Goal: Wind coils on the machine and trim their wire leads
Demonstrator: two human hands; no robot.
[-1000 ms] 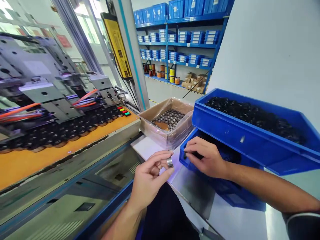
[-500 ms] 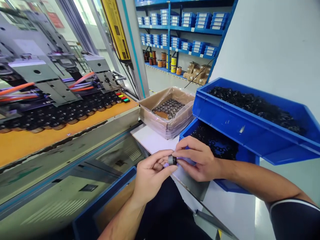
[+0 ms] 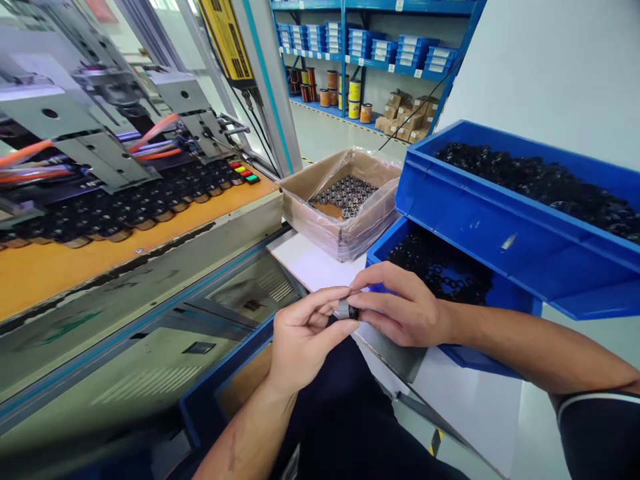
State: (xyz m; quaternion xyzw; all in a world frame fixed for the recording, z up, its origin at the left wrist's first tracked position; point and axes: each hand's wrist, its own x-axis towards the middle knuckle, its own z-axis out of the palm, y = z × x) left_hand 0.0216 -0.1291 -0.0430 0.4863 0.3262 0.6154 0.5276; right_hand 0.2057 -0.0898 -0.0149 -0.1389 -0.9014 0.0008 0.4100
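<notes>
Between thumb and fingers, my left hand (image 3: 310, 337) pinches a small grey metal ring (image 3: 344, 309). My right hand (image 3: 403, 303) meets it from the right, its fingertips closed on a small black plastic part (image 3: 353, 312) that sits against the ring's right end. Fingertips hide most of both pieces, so how deep the black part sits cannot be seen. Behind my right hand, a lower blue bin (image 3: 380, 248) holds many black ring-like parts. A plastic-lined cardboard box (image 3: 313, 220) beyond my hands contains rows of metal rings.
A larger blue bin (image 3: 500, 227) of black parts rests above the lower one at right. On the left, a machine with metal blocks (image 3: 103, 157) stands over an orange worktop (image 3: 215, 220) lined with black-topped parts. Blue shelving (image 3: 345, 60) stands behind.
My right hand came out of the lower blue bin with a black part and brought it left to the metal ring in my left hand. The head view has tilted down.
</notes>
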